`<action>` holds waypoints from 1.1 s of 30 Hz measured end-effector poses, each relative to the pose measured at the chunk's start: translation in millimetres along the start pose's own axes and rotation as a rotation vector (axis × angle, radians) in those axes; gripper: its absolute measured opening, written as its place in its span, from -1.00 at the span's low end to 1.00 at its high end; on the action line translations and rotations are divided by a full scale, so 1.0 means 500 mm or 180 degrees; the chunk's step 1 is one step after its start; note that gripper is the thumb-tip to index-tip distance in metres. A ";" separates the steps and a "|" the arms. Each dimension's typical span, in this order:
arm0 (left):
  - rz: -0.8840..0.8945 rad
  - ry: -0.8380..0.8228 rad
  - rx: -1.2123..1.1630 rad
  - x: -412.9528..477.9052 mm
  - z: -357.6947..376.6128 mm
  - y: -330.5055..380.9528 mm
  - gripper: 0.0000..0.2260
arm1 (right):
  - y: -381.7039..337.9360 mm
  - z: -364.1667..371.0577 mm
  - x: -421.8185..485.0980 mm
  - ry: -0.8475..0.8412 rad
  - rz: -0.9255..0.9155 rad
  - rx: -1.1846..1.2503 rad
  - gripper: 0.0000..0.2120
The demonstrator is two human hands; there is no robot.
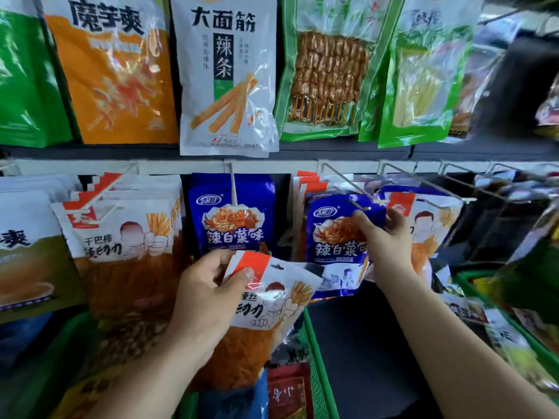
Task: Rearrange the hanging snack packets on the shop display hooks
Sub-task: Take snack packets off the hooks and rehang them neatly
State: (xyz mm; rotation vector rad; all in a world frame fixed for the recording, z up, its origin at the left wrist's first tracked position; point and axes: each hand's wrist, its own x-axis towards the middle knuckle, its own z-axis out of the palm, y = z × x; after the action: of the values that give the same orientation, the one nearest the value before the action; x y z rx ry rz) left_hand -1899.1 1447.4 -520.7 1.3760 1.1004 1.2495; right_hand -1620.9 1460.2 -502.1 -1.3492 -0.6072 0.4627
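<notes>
My left hand (211,288) grips a white and orange snack packet (266,306) by its red top corner, holding it off the hooks below the middle row. My right hand (387,240) pinches the top right of a blue packet (335,237) near the tip of a wire hook (348,182). Another blue packet (233,216) hangs on the white centre hook (233,189). A stack of white and orange packets (127,237) hangs at the left, and one more (429,225) hangs behind my right hand.
Larger packets hang in the row above, among them a white one (227,74) and an orange one (112,71). Bare wire hooks (429,182) jut out at the right. Green baskets (317,358) with packets stand below the display.
</notes>
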 end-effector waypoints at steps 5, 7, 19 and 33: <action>-0.0086 0.0005 -0.0083 0.010 0.033 -0.004 -0.86 | 0.005 -0.031 0.016 0.0263 -0.0066 -0.0037 -0.57; -0.0099 -0.0027 -0.0101 0.012 0.042 -0.003 -0.87 | -0.001 -0.033 0.013 -0.0159 0.0192 0.0421 -0.69; 0.0016 -0.0256 0.0037 -0.001 0.028 0.011 -0.84 | -0.053 -0.091 -0.066 -0.0544 0.0304 0.0747 -0.95; 0.0005 -0.0090 0.0193 -0.039 -0.088 0.023 -0.87 | -0.052 0.098 -0.220 -0.1696 0.0199 0.0580 -0.81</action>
State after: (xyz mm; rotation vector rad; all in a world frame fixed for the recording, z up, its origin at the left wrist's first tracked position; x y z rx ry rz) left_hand -1944.2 1429.7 -510.6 1.4358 1.1259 1.2029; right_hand -1737.5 1423.0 -486.3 -1.0719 -0.9347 0.9209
